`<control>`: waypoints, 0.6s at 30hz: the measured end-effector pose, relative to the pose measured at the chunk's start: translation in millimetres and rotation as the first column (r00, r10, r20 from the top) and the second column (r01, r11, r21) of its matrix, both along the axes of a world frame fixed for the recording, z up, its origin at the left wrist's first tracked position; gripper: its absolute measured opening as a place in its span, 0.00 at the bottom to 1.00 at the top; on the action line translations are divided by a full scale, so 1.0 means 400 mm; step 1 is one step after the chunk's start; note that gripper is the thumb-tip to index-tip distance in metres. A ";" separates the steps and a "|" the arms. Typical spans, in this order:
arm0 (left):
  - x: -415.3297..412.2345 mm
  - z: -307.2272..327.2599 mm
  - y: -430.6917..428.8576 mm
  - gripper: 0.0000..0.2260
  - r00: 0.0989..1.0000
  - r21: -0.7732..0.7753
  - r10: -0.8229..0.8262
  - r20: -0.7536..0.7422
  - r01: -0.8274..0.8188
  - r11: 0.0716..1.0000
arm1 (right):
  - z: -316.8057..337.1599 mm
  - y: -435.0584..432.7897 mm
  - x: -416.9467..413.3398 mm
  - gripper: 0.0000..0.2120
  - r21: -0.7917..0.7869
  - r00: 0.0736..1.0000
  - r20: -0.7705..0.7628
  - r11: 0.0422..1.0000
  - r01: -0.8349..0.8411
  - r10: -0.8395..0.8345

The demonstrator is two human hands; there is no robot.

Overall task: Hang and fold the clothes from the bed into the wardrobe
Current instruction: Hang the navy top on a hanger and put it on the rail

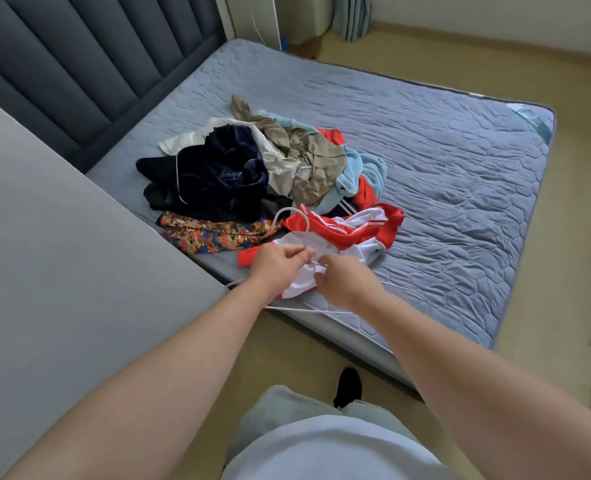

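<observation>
A red and white sports top [347, 232] lies at the near edge of the bed [443, 174]. A white wire hanger [302, 223] lies on and under it, hook pointing away from me, its lower bar showing below my wrists. My left hand [276, 263] pinches the hanger's neck together with the white fabric. My right hand [342, 282] grips the white cloth of the top just beside it. Behind lies a heap of clothes [252, 168]: a dark velvet piece, beige, cream, light blue and red garments, and a patterned cloth [214, 235].
A grey panel [62, 254] stands close on my left, reaching to the bed's near corner. The padded dark headboard [90, 64] runs along the far left. Tan floor surrounds the bed on the right and near side, where my foot [347, 386] stands.
</observation>
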State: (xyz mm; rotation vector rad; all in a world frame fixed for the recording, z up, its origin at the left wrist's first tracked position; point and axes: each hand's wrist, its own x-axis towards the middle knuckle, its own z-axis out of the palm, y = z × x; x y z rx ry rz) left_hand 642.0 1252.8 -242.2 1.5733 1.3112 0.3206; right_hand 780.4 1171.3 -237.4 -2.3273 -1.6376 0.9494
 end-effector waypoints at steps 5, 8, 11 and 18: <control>0.051 0.043 0.190 0.09 0.990 0.083 -0.142 -0.021 0.143 0.986 | -0.007 0.182 0.028 0.15 0.106 0.986 -0.134 0.988 0.113 -0.099; 0.057 0.035 0.321 0.09 0.989 0.079 -0.146 0.005 0.145 0.986 | -0.049 0.280 0.042 0.10 0.062 0.970 -0.176 0.981 0.182 -0.169; 0.039 -0.010 0.459 0.13 0.999 0.130 0.010 -0.039 -0.005 0.992 | -0.097 0.367 0.045 0.10 0.051 0.940 -0.204 0.956 0.290 -0.274; -0.007 -0.231 0.801 0.11 0.934 0.144 0.162 -0.318 -0.122 0.982 | -0.203 0.581 0.057 0.10 -0.085 0.747 -0.378 0.824 0.560 -0.547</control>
